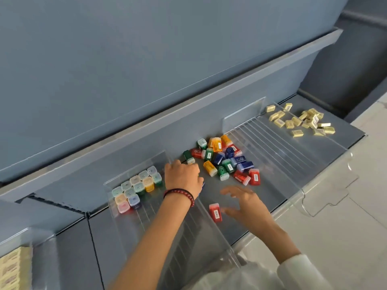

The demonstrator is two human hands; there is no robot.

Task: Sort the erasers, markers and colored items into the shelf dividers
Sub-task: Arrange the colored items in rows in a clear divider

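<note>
A heap of small coloured boxes in red, blue, green and orange lies in the middle section of the grey shelf. Several of them stand upright in neat rows inside the left clear divider tray. One red box lies apart near the front. My left hand is curled, knuckles up, at the tray's right wall; something blue peeks out under it, mostly hidden. My right hand hovers open, fingers spread, just right of the lone red box. Yellow erasers lie scattered at the far right.
A clear ribbed divider tray stands between the coloured heap and the erasers. A clear front lip runs along the shelf edge. Pale yellow packs sit in a bin at the lower left. An upper shelf overhangs the back.
</note>
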